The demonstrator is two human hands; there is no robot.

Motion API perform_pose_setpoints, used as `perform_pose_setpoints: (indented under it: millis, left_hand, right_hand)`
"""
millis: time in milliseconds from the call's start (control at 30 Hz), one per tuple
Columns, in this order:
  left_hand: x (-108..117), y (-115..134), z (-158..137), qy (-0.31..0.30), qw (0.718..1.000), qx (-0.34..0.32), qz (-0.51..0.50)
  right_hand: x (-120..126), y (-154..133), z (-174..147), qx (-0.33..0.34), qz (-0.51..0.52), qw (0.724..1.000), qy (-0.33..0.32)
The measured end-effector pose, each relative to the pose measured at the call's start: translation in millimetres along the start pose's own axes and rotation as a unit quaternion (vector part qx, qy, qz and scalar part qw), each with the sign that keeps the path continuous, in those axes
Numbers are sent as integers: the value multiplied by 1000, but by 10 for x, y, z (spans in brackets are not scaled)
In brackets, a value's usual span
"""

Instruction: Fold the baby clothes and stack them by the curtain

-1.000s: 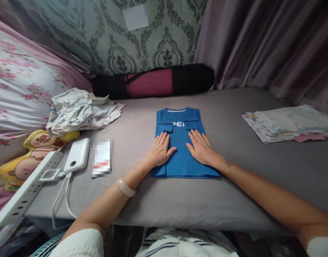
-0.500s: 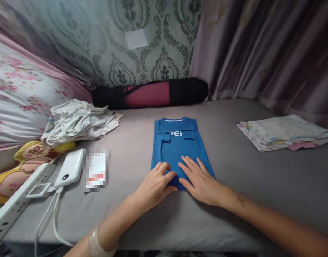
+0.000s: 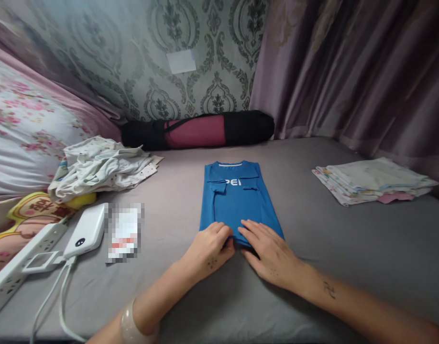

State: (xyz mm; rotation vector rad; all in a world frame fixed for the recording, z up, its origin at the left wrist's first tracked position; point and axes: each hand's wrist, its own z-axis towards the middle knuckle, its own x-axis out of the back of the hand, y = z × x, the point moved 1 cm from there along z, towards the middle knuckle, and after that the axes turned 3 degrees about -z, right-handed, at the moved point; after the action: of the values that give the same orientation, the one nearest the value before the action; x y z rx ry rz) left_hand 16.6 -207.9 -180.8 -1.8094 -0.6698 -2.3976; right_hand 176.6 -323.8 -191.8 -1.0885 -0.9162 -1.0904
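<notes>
A blue long-sleeved shirt [image 3: 237, 205] lies front up on the bed, its sides and sleeves folded inward over the chest. White letters show between the two cuffs, and the neckline points away from me. At the near left of the hem, my left hand [image 3: 214, 246] is closed in a pinch on the fabric. My right hand [image 3: 268, 251] rests its outstretched fingers on the near right end of the shirt. Its thumb sits apart from them, below the hem. The hem edge is slightly raised between both hands.
Rumpled light clothes [image 3: 104, 162] lie left, a folded cloth stack [image 3: 377, 177] right. A white power bank [image 3: 86, 229] with cables, a power strip [image 3: 29, 253] and a blurred packet [image 3: 124, 231] sit at near left. A black and maroon long bag [image 3: 198, 130] lies along the wall.
Both hands have drawn in to the shirt's near edge. My left fingers have closed on the hem, and my right thumb has slid off the fabric. The view has tilted up slightly.
</notes>
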Motion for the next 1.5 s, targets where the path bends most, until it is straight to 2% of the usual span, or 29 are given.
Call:
perform_pose_setpoints:
  millis: [67, 133, 200, 333, 467, 600, 700, 900, 1000, 1067, 1233, 1400, 1500]
  left_hand:
    - [16, -18, -11, 18, 1000, 3, -11]
    - [19, -20, -52, 14, 1000, -22, -5]
    - [13, -25, -109, 9, 999, -38, 6]
    - [14, -67, -225, 26, 999, -27, 30]
    - [93, -150, -360, -11, 1000, -8, 19]
    - [276, -262, -488, -95, 995, -13, -33]
    - [390, -331, -526, -123, 991, -18, -58]
    - [356, -376, -447, -98, 994, 19, -42]
    - [329, -413, -380, -80, 995, 30, -51]
    - [348, -457, -326, -68, 992, 66, -81]
    - [422, -588, -122, -54, 956, 165, -238]
    - [363, -710, 76, -60, 874, 227, -426]
    - [314, -763, 126, -32, 847, 276, -453]
  right_hand:
    - [17, 109, -24, -19, -22, 999, 26]
    - [33, 232, -65, -32, -31, 998, 38]
    - [48, 337, -113, -37, -26, 998, 41]
    - [96, 429, -185, -26, -10, 999, 37]
    - [172, 453, -234, -41, 3, 999, 32]
    - [228, 535, -289, -24, 39, 999, 6]
    - [279, 611, -276, -20, 80, 996, -27]
    - [385, 714, -110, -123, 146, 977, -92]
    - [413, 758, -32, -127, 190, 967, -113]
    - [429, 790, 18, -120, 214, 961, -130]
    - [469, 865, 152, -140, 240, 948, -153]
    - [474, 904, 259, -175, 260, 937, -157]
    - [444, 920, 282, -202, 287, 924, -153]
